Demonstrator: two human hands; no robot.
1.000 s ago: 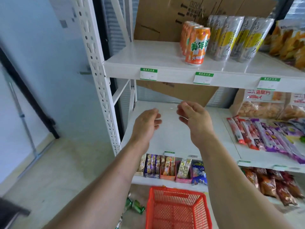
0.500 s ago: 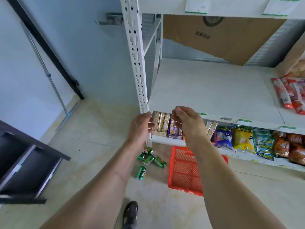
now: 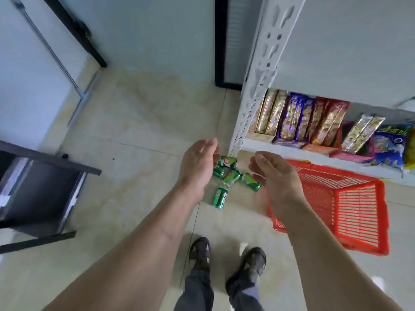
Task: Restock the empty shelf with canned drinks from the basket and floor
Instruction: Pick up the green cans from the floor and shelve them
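Both hands were empty and spread wide: my left hand [image 3: 197,167] and my right hand [image 3: 276,182] hung palms inward above the green cans [image 3: 229,176], touching none of them. The cans lay on their sides in a loose cluster on the tiled floor [image 3: 134,135], by the foot of the white shelf post [image 3: 253,86], with one can [image 3: 220,197] a little apart and nearer my feet. The red basket [image 3: 350,209] beside them looked empty. I judged the cans stiff and smooth, fairly heavy if full, and apt to roll. Best to wrap fingers round the middle of the barrel, not the rims.
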